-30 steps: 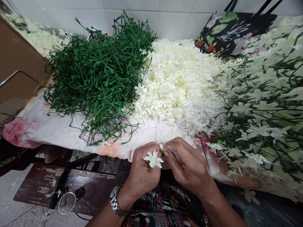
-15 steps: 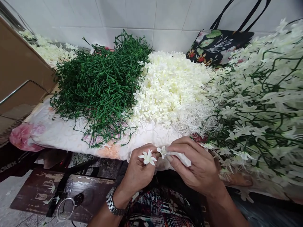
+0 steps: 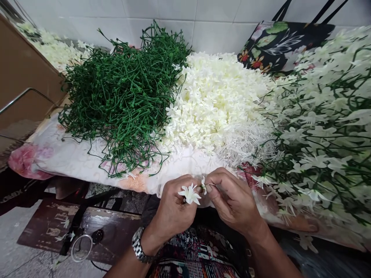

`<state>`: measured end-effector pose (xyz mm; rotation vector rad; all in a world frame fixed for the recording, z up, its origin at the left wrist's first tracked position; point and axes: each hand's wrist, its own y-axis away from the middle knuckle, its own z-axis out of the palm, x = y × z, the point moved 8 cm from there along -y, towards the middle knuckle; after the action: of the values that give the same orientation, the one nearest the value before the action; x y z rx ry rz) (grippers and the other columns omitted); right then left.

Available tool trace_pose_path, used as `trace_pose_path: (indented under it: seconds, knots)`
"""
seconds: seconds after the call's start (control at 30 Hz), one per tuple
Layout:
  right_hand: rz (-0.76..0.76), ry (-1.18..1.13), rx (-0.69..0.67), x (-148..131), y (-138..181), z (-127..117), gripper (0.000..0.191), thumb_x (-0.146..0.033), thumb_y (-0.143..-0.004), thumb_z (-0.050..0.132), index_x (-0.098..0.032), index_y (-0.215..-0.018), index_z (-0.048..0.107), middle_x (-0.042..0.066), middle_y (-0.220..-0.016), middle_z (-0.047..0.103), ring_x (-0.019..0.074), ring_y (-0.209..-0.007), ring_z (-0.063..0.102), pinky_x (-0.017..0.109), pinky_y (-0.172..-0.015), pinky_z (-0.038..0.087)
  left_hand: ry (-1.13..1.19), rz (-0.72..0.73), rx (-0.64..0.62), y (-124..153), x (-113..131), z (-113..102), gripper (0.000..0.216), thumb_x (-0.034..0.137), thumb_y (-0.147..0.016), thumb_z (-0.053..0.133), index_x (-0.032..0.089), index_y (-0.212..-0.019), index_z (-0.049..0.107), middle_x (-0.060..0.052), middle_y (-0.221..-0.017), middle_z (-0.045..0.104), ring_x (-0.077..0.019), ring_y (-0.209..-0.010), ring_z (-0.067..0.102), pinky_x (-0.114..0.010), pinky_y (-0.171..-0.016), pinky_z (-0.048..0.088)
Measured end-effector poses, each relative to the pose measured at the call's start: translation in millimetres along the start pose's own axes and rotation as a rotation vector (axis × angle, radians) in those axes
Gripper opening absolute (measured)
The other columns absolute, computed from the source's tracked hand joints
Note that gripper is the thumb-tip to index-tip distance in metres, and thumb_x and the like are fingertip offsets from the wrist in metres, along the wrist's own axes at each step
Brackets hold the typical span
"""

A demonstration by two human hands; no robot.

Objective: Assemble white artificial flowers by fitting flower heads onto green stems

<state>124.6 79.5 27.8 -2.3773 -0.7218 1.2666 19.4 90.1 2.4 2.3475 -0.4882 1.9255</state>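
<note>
My left hand point(image 3: 174, 210), with a metal watch on its wrist, is closed around a small white artificial flower point(image 3: 189, 194) that pokes out between the fingers. My right hand point(image 3: 232, 200) is closed in a pinch on a second small white flower point(image 3: 203, 186) and a thin stem, right beside the left hand's fingertips. Both hands meet just below the front edge of the cloth-covered surface point(image 3: 72, 162). On it lie a heap of green plastic stems point(image 3: 124, 92) and a heap of loose white flowers point(image 3: 220, 100).
Finished sprays of white flowers on green stems point(image 3: 324, 127) fill the right side. A dark floral bag point(image 3: 278, 42) leans on the tiled wall behind. More white flowers point(image 3: 52, 50) lie at the far left by a brown board point(image 3: 20, 77). A dark wooden board point(image 3: 87, 231) lies on the floor below.
My right hand's fingers have curled in from a looser, stretched hold to a tight pinch, bringing its flower close against the left hand's flower. The view has shifted slightly.
</note>
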Motion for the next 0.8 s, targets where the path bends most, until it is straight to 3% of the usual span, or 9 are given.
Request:
trace_pose_path:
  seconds: [0.5, 0.8]
  knots:
    - [0.121, -0.161, -0.06, 10, 5, 2, 0.009, -0.01, -0.087, 0.048, -0.017, -0.082, 0.051, 0.0, -0.072, 0.053, 0.0087, -0.065, 0.051, 0.02, -0.058, 0.041, 0.036, -0.027, -0.07, -2, 0, 3, 0.024, 0.004, -0.074, 0.043, 0.018, -0.057, 0.034, 0.005, -0.057, 0.035, -0.0082, -0.054, 0.033, -0.021, -0.05, 0.027]
    - [0.022, -0.084, -0.043, 3, 2, 4, 0.012, -0.006, -0.086, 0.047, -0.017, -0.082, 0.048, 0.001, -0.071, 0.05, 0.0099, -0.066, 0.048, 0.021, -0.058, 0.041, -0.035, -0.001, -0.061, 0, 1, 3, 0.026, 0.004, -0.076, 0.042, 0.019, -0.057, 0.031, 0.006, -0.056, 0.034, -0.0077, -0.052, 0.031, -0.021, -0.049, 0.025]
